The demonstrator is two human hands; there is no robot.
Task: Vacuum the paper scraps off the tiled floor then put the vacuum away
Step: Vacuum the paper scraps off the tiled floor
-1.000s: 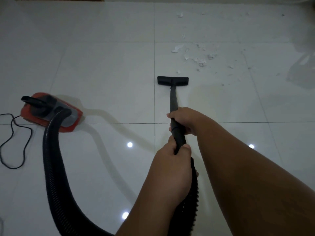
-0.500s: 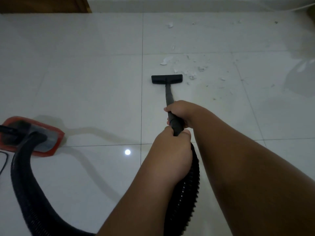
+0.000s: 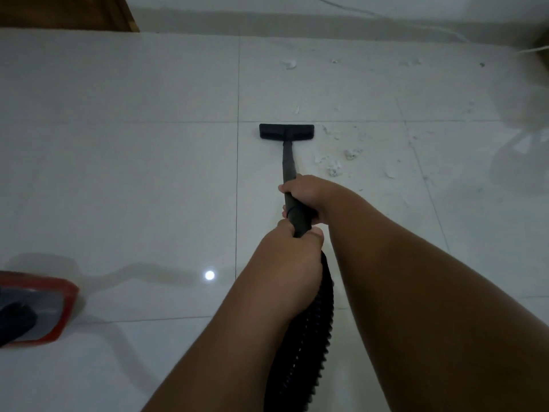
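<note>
Both hands are closed around the black vacuum wand point(image 3: 289, 165): the right hand point(image 3: 306, 200) grips it further down toward the floor, and the left hand point(image 3: 292, 263) grips the upper end, just where the ribbed black hose point(image 3: 303, 346) joins and drops away under the forearms. The floor nozzle point(image 3: 286, 131) sits flat on the tile, just short of a grout line and close beside a vertical one to its left. The paper scraps point(image 3: 334, 168) lie mostly to the right of the wand and nozzle, with a larger white piece point(image 3: 289, 64) and a few specks further out toward the wall. To do this pass well, I would judge that the nozzle should swing right and be drawn slowly across the cluster, kept flat so the suction seals against the tile, in overlapping strokes, then be pushed forward for the far bits near the skirting. Light crumpled pieces may scatter if the head is shoved at them fast. The red vacuum body point(image 3: 44, 310) rests at the left edge, well apart from the nozzle, so the hose needs slack before reaching further. The tiled floor point(image 3: 118, 173) is glossy and pale, mirroring a ceiling light; the room is dim, with a wooden door edge point(image 3: 68, 13) at top left and a thin white cable point(image 3: 386, 16) along the wall.
</note>
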